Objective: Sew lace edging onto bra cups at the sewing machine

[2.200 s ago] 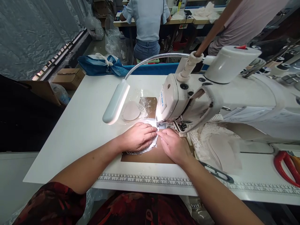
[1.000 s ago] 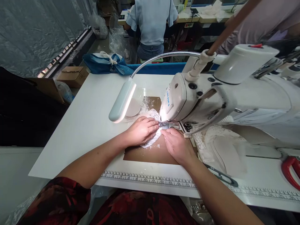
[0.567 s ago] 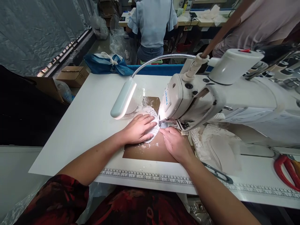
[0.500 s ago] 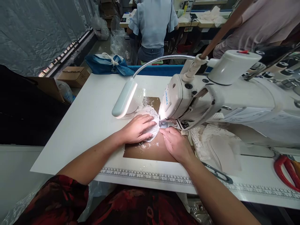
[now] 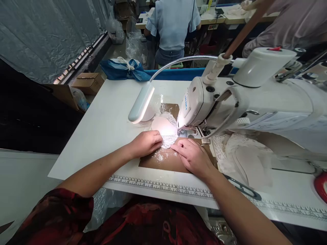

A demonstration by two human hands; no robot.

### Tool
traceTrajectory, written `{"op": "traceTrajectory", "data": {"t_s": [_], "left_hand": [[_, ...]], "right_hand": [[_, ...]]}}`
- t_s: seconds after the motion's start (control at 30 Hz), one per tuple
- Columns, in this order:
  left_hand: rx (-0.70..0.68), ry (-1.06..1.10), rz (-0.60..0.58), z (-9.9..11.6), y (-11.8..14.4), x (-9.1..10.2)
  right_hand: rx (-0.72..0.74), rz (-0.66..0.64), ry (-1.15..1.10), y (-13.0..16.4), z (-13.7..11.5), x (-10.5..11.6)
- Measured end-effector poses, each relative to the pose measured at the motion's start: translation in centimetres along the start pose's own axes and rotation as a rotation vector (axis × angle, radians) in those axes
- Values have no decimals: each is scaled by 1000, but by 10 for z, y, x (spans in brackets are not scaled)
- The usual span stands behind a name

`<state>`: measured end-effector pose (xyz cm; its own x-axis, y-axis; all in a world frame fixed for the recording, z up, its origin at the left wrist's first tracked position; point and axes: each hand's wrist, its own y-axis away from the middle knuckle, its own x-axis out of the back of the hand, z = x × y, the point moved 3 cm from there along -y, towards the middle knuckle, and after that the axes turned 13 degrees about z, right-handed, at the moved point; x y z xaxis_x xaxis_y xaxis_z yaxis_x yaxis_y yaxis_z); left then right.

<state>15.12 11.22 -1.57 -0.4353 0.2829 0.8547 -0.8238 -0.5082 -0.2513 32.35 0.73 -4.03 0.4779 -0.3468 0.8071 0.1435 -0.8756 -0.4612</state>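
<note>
A white lace piece with a pale cup (image 5: 165, 131) lies under the needle of a white sewing machine (image 5: 230, 102). My left hand (image 5: 145, 143) has its fingers curled on the lace's near left edge. Just in front of the presser foot (image 5: 182, 132), my right hand (image 5: 192, 154) pinches the lace's right edge. Both rest on a shiny brown patch (image 5: 163, 160) of the white table (image 5: 102, 126). A gooseneck lamp (image 5: 141, 103) lights the spot.
More lace and pale cups (image 5: 240, 156) are heaped under the machine arm at right. Dark snips (image 5: 242, 189) and a printed ruler (image 5: 166, 187) lie along the front edge. Red scissors (image 5: 320, 182) show at far right. A blue bag (image 5: 125, 69) sits beyond the table; people sit behind.
The lace has fed away from me under the foot, so the pale cup now shows behind the needle. My left hand went from lying flat to curled at the near edge.
</note>
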Motion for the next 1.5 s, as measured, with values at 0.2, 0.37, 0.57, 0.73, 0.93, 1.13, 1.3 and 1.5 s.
{"op": "traceTrajectory", "data": {"t_s": [0.2,0.37,0.57,0.73,0.93,1.13,1.3,1.5], "left_hand": [[170,266,-36,-14,-6,1],[124,241,-56,-13,-6,2],[167,310,-100,-19,-11,-1],[341,596,-189,-34,-14,2],[166,332,-97,-22,-11,2],[249,467,-42,-30,-17,-3],[296,611,-126,-33,-12,3],[95,371,-220,-10,8,20]], "right_hand": [[7,-8,-22,-1,0,0],[17,-16,6,0,0,-1],[10,-15,88,-1,1,-4],[-10,-2,82,-1,1,-3],[-27,13,59,-2,0,-2],[-31,13,53,-1,1,-2],[-18,21,52,0,2,-2],[-7,12,69,0,0,-1]]}}
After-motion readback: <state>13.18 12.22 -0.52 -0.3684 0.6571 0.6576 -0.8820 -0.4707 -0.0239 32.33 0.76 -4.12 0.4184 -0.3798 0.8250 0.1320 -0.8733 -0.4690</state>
